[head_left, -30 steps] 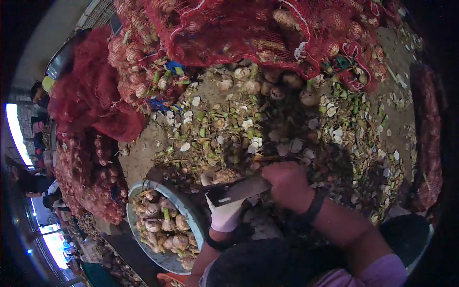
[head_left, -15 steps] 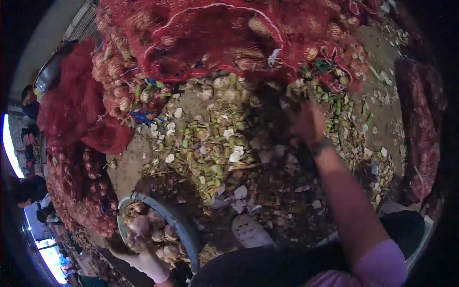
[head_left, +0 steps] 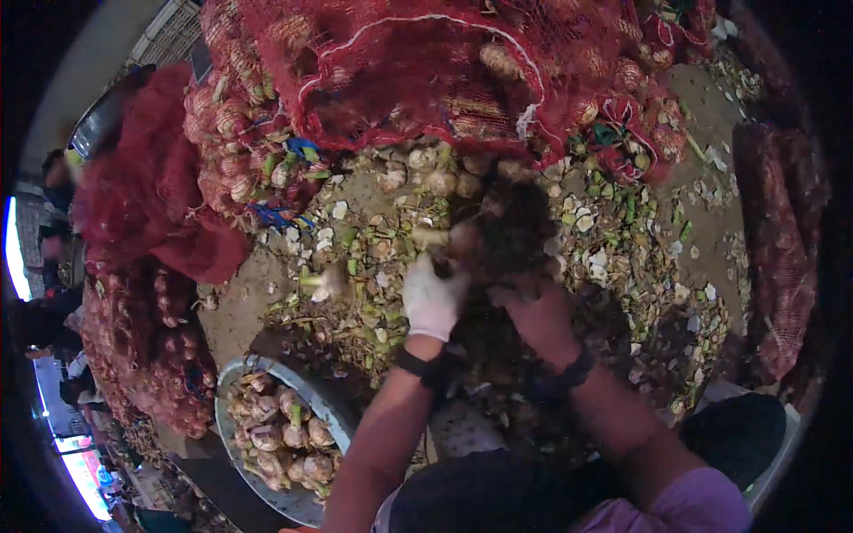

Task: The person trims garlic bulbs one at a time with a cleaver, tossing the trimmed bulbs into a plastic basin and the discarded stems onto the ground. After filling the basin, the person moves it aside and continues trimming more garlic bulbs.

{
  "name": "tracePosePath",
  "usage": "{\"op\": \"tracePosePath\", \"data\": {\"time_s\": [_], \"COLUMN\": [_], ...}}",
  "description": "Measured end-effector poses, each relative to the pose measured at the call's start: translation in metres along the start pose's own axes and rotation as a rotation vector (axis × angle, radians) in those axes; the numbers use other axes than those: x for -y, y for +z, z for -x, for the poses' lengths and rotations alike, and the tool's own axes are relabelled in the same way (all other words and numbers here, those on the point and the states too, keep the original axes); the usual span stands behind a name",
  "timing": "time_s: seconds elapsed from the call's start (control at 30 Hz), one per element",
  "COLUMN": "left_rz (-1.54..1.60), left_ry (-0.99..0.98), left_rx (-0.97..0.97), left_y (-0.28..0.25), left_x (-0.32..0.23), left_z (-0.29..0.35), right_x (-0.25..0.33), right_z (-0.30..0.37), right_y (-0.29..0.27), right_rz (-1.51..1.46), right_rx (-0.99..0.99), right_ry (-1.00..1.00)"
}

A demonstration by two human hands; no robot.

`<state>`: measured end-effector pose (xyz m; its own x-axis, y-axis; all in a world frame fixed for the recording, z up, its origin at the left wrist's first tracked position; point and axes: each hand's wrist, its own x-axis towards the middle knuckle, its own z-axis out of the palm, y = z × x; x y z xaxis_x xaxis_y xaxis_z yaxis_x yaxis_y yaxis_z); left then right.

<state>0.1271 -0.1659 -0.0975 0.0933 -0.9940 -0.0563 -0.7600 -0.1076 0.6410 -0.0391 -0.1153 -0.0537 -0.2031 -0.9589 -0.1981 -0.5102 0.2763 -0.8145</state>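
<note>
My left hand, in a white glove, reaches over the litter with thumb and fingertips apart. Just beyond its fingertips is a blurred garlic bulb with a pale stem; whether they touch is unclear. My right hand, also gloved, lies in deep shadow close beside the left. Its fingers and anything in them are too dark to make out. Another blurred garlic bulb with a stem shows to the left of my hands. Several garlic bulbs lie beyond my hands, against the red mesh sack.
A grey-blue basin of trimmed garlic bulbs stands at lower left. Filled red mesh sacks line the left side, and a long one lies at right. Cut stems and peel cover much of the ground. Other people are at far left.
My left hand has moved from the basin to the middle, beside my right hand. My right hand has drawn back toward me. A blurred bulb now shows left of my hands.
</note>
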Motion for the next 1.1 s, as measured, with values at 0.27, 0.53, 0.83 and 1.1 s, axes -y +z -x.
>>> {"op": "tracePosePath", "data": {"time_s": [0.27, 0.53, 0.83, 1.1], "left_rz": [-0.598, -0.560, 0.304, -0.149], "left_ry": [0.271, 0.379, 0.177, 0.042], "left_rx": [0.444, 0.458, -0.005, 0.308], "left_y": [0.003, -0.042, -0.056, -0.016], "left_x": [-0.040, -0.048, -0.024, 0.005], "left_z": [-0.068, -0.026, 0.052, 0.019], "right_x": [-0.024, -0.021, -0.006, -0.001], "right_z": [-0.016, -0.009, 0.015, 0.001], "right_y": [-0.011, -0.027, -0.009, 0.000], "right_rz": [0.010, 0.182, 0.298, 0.182], "right_rx": [-0.129, -0.084, 0.152, -0.090], "right_ry": [-0.145, -0.167, -0.377, -0.384]}}
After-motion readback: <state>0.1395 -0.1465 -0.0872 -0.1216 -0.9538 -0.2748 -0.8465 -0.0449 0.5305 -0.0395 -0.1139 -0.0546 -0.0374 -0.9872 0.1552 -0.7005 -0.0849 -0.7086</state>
